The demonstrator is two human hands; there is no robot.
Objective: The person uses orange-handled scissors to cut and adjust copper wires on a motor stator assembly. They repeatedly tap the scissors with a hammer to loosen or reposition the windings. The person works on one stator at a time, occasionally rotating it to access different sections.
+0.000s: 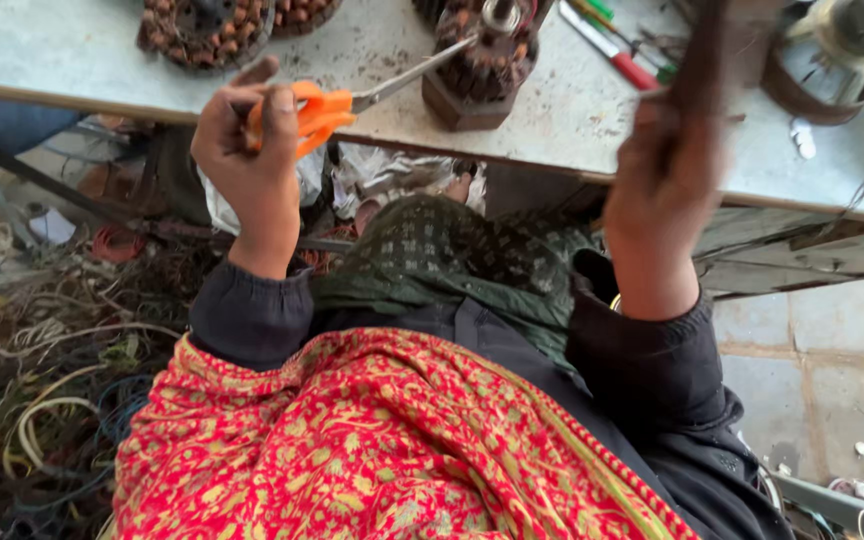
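Left hand (252, 150) grips orange-handled scissors (352, 100) — blades toward wound stator (482, 65); right hand (667, 165) blurred, clutching dark strip (707, 50).

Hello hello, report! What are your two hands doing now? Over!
Left hand gripping orange-handled metal scissors, blades toward copper-wound motor coil on wooden block. Right hand blurred, clutching dark strip. Grey worktable crowded with coils, tools.

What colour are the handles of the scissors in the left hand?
Orange. The scissors in the left hand show clearly in the head view.
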